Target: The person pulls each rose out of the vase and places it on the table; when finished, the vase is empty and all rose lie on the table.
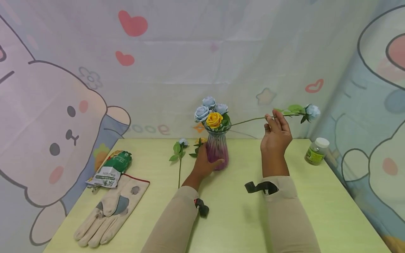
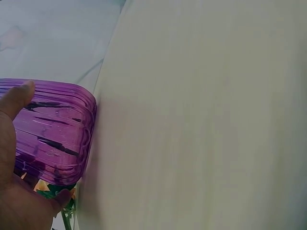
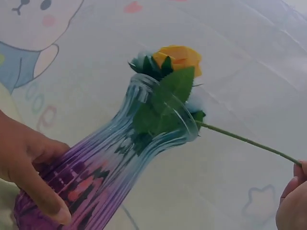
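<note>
My left hand (image 1: pixel 202 164) grips the lower part of a ribbed glass vase (image 1: pixel 219 151), purple below and clear bluish above. A yellow rose (image 1: pixel 214 120) and several light-blue roses (image 1: pixel 201 113) stand in it. To the right, my right hand (image 1: pixel 276 135) pinches the thin green stem (image 1: pixel 250 121) of another blue rose (image 1: pixel 312 111), held nearly level with its bloom pointing right. The far end of that stem reaches the vase's rim (image 3: pixel 184 120) in the right wrist view. The left wrist view shows my thumb (image 2: pixel 21 96) along the purple glass.
Left of the vase, a long-stemmed blue rose (image 1: pixel 183 142) lies on the table (image 1: pixel 227 218), with a yellow flower (image 1: pixel 200 141) partly hidden behind my left hand. A work glove (image 1: pixel 114 209) and a green-white packet (image 1: pixel 112 168) lie at the left. A white-capped bottle (image 1: pixel 316 151) stands at the right edge.
</note>
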The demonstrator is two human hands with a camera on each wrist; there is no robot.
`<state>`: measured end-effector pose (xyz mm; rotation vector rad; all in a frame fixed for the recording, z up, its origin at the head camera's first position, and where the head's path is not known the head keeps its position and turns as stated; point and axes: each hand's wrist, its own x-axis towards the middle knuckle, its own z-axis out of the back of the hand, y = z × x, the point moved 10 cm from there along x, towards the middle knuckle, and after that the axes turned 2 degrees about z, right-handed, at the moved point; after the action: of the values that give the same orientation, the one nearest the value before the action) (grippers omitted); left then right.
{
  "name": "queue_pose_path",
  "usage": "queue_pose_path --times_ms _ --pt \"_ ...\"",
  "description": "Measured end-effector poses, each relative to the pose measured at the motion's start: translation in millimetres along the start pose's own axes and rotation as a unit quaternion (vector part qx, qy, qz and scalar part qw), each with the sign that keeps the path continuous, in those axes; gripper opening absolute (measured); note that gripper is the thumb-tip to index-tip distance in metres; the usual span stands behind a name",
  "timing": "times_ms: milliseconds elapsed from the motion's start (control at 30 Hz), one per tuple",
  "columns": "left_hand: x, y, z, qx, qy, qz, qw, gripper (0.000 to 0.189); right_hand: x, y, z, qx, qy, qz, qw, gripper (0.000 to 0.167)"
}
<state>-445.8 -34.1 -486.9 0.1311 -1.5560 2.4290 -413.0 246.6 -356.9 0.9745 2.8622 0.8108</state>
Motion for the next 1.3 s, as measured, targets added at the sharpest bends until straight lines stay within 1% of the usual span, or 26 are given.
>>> queue_pose_path --times_ms 100,233,300,367,467,533,633,733,833,933,1000,1167,1233,1300 --pt "0.4 0.4 -0.8 0.005 0.000 -0.004 1.0000 0.107 2.9 -0.3 8.2 0.011 -0.008 -0.029 0.9995 0.033" --pt "1.8 0.6 -1.1 0.009 0.000 -0.010 0.9999 0.108 5.8 -4.1 18.3 0.013 -0.019 -0.078 0.9966 0.045" --pt "2.1 1.2 -0.7 0.014 0.001 -0.006 0.9999 0.108 5.2 -8.5 25.5 0.007 -0.028 -0.103 0.9943 0.045" --pt "1.8 1.8 -0.1 0.018 0.002 -0.004 0.9998 0.108 4.2 -13.3 33.6 -0.007 -0.034 -0.118 0.9925 0.041" --pt "1.2 2.5 0.4 0.019 0.002 -0.002 0.9998 0.108 1.6 -22.2 46.8 -0.040 -0.033 -0.136 0.9893 0.034" --pt "1.4 3.2 0.3 0.019 0.001 -0.005 0.9998 0.108 -0.7 -28.9 55.5 -0.066 -0.032 -0.152 0.9856 0.034" --pt "0.8 4.3 -0.8 0.017 0.001 -0.005 0.9998 0.108 -5.9 -39.6 67.6 -0.106 -0.031 -0.182 0.9770 0.034" --pt "0.2 5.8 -2.3 0.014 0.001 -0.004 0.9999 0.108 -10.9 -48.6 75.8 -0.160 -0.016 -0.204 0.9656 0.035" --pt "0.1 6.7 -3.4 0.005 0.000 -0.004 1.0000 0.109 -15.4 -57.2 81.3 -0.215 0.011 -0.224 0.9504 0.034" --pt "1.2 6.4 -4.2 -0.001 -0.005 -0.012 0.9999 0.108 -20.3 -65.3 85.4 -0.269 0.048 -0.243 0.9307 0.031" --pt "2.1 6.3 -5.0 -0.002 -0.007 -0.018 0.9998 0.108 -23.2 -71.0 88.2 -0.300 0.076 -0.255 0.9160 0.032" --pt "2.3 6.9 -5.4 -0.003 -0.009 -0.019 0.9998 0.108 -29.7 -86.3 94.5 -0.379 0.150 -0.274 0.8708 0.042" --pt "1.3 7.2 -4.6 -0.006 -0.010 -0.017 0.9998 0.108 -31.3 -92.7 96.0 -0.411 0.180 -0.275 0.8506 0.042" --pt "0.6 7.1 -3.8 -0.007 -0.010 -0.015 0.9998 0.109 -32.4 -97.9 97.2 -0.437 0.205 -0.272 0.8328 0.040"
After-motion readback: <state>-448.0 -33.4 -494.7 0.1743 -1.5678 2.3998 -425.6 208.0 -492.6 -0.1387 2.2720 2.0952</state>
